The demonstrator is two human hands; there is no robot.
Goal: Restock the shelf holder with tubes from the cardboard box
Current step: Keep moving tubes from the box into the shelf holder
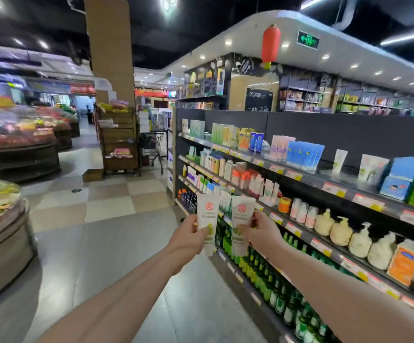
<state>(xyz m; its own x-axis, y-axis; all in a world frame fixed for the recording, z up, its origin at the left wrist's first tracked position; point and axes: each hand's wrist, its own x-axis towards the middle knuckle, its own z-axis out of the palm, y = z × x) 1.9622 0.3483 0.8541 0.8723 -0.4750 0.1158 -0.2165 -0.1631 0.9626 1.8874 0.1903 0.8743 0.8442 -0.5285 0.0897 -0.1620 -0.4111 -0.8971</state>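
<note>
Mid-frame, the left hand (189, 235) pinches one tube (207, 219) and the right hand (260, 231) pinches another tube (240, 219), both upright, long axes vertical, side by side and apart. The shelves (300, 174) run along the right of the frame, so the right hand is nearer; which holder is meant is unclear.

Both arms outstretched, left hand (191, 234) and right hand (259, 231) clenched.
</note>
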